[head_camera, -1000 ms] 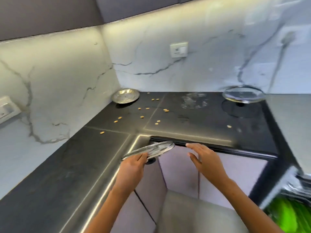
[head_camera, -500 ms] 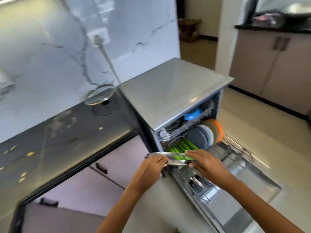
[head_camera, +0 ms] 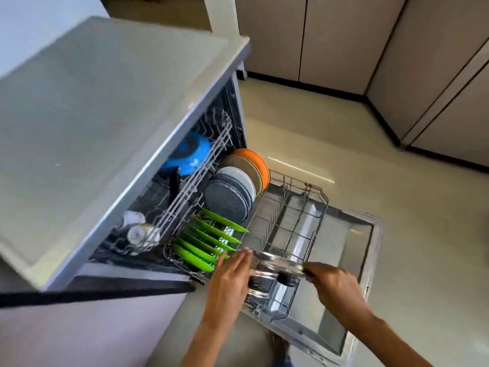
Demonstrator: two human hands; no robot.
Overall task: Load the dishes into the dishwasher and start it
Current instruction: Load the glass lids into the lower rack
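Lowered since 0.5 s ago, glass lid (head_camera: 275,263) sits between both hands (head_camera: 230,274) over lower rack (head_camera: 293,221).

A home kitchen: a freestanding dishwasher (head_camera: 111,133) stands open, its door (head_camera: 341,282) dropped flat and its lower rack (head_camera: 291,223) pulled out with green plates (head_camera: 211,239) and grey ones (head_camera: 227,200), beside tall beige cabinet doors (head_camera: 330,35) and a glossy cream floor (head_camera: 397,181).
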